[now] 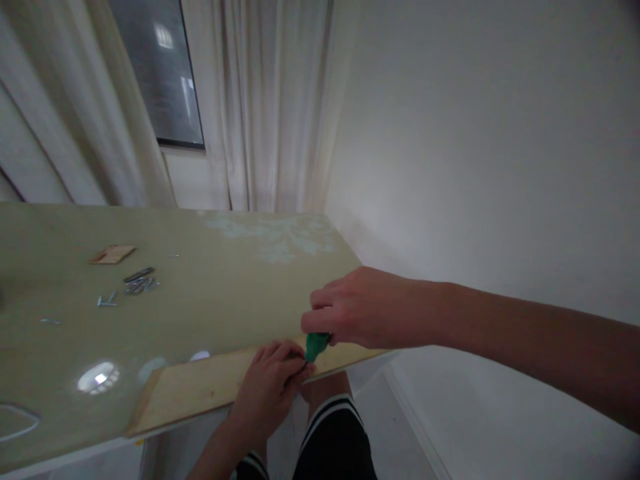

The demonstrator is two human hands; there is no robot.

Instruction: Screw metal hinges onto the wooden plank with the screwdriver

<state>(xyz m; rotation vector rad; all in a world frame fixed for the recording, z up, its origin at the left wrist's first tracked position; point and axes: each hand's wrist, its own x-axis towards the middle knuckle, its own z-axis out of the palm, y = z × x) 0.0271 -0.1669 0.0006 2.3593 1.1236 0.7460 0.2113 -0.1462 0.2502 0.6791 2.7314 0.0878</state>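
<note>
- Fingers were bent on both hands: those of the left hand (267,387) lay bunched on the board beside the green tip, though whether they pinched anything small could not be told; those of the right hand (347,315) were curled around a green tool handle.
- Far to the left on the table (240,280), a few loose screws (107,303) lay near a small pile of metal pieces (140,285); they looked hard, light and apt to roll, so a fingertip pinch would have suited them.
- Along the near table edge, from left of the left hand to beyond the right one, lay the wooden board (193,390). It looked thin, stiff and fairly light, likely to slide on the glossy table top, and best held by flat pressure or by its long edges.
- At the left fingertips, above the board, stood the green tool handle (316,345), its lower end tapering downward. It seemed rigid, light and perhaps smooth, best gripped round its thick upper part, where the right fingers were; its working tip was hidden.
</note>
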